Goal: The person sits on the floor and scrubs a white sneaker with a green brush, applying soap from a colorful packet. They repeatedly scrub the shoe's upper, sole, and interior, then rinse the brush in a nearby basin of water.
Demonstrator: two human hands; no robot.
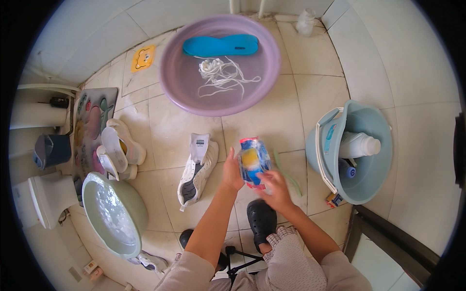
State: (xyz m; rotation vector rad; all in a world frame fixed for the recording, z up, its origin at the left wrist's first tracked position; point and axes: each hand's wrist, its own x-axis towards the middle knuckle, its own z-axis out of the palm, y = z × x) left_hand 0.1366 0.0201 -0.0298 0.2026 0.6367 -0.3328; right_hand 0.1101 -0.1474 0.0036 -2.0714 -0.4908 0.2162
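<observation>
In front of me, my left hand [233, 174] is closed on the left edge of a shiny blue and red packet [254, 162] with a yellow patch. Curled fingers of my right hand [274, 188] pinch the packet's lower corner; motion smears them slightly. What the packet contains is not visible. Left of it, a white shoe [198, 169] without laces lies on the tiled floor, its tongue pulled up. Just right of the packet, a long pale green thing [289, 175], perhaps a brush, rests on the tiles, partly hidden by my hand.
A purple basin [170, 92] at the back holds blue insoles [221, 46] and white laces [223, 75]. Right stands a tilted blue bucket [323, 150] containing a white bottle [359, 145]. At left are a green basin [138, 213] of water and more white shoes [124, 145].
</observation>
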